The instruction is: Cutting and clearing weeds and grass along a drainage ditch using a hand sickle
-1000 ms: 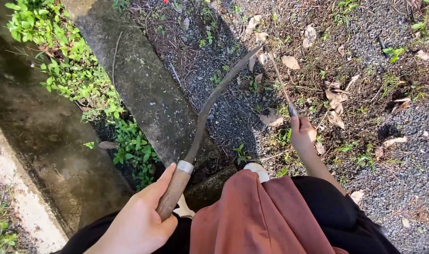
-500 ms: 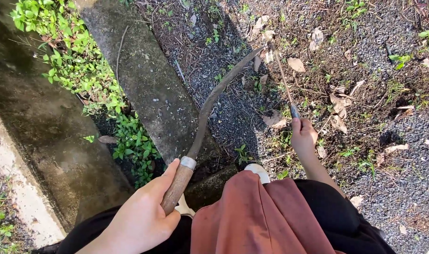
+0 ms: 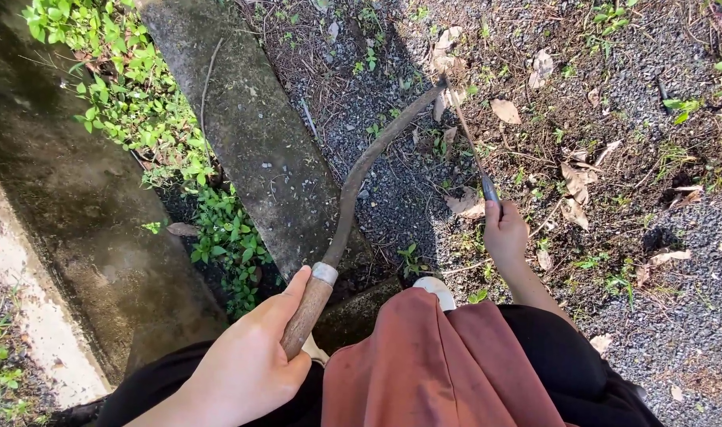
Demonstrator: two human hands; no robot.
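The left hand (image 3: 246, 368) was closed around the wooden handle of a curved sickle (image 3: 361, 170). The right hand (image 3: 505, 233) gripped a thin blade (image 3: 465, 136), touching the sickle's tip. Weeds (image 3: 408, 257) on the gravel (image 3: 377, 198) stood uncut.

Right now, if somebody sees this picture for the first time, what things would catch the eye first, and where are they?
Most striking is the long curved sickle, arcing from the lower centre up over the gravel, its wooden handle gripped by the left hand. The right hand, centre right, holds a thin rod whose far end meets the sickle's tip. On the left, green weeds grow beside a concrete slab.
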